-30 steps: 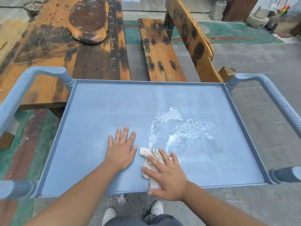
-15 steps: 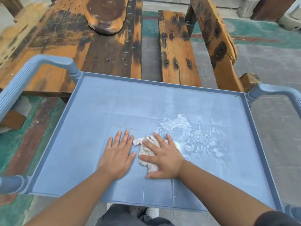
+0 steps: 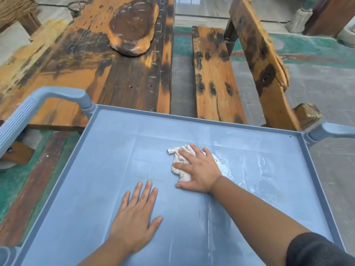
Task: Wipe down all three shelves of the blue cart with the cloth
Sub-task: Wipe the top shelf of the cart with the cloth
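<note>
While flat right hand [image 3: 199,169] presses cloth [image 3: 184,176], left hand [image 3: 134,221] lies flat on smeared shelf [image 3: 92,189].

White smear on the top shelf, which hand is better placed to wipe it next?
Right. The right hand presses the cloth flat beside the smear; the left hand rests bare on the shelf, farther from it.

Left hand [image 3: 134,221] lies flat, fingers straight, nearly together; right hand [image 3: 199,169], ahead of it, presses palm-down, fingers spread, arm outstretched.
</note>
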Tool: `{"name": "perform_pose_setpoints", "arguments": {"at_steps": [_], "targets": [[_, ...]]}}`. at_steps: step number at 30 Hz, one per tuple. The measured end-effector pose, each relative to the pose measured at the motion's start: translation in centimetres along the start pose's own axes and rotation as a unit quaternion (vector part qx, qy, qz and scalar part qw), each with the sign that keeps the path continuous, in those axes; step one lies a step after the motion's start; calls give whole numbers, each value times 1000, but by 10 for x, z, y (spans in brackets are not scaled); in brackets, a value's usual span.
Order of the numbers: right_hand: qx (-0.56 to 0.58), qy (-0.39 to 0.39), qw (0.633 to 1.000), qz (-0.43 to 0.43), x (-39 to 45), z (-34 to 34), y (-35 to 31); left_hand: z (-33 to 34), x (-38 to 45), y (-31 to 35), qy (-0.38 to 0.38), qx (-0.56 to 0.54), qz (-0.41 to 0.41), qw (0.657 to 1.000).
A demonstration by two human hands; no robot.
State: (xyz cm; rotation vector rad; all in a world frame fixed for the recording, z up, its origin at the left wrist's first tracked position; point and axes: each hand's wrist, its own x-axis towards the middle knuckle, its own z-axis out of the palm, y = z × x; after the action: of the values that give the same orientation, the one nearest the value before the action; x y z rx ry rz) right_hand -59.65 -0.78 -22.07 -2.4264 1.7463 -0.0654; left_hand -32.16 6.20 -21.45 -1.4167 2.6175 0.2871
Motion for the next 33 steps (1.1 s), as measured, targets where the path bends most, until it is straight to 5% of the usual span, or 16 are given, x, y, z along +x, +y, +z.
{"name": "perform_pose_setpoints", "arguments": {"at_steps": [6,13,24,28,33], "targets": [[1,19,999,33,41,-2,34,11,2,-3,33,-6,9,999],[41,50,973,221,78,-2,45,14,6,-4,37,-20,1,999],[67,-23,917,394,36,-32,69,10,2,2,32,-16,-21,999],[48,-120,946,297,22,-51,101,10,4,1,39,-21,-34,998],[-149,-86,985,-12,20,-54,120,3,36,18,81,-26,-54,995]]}}
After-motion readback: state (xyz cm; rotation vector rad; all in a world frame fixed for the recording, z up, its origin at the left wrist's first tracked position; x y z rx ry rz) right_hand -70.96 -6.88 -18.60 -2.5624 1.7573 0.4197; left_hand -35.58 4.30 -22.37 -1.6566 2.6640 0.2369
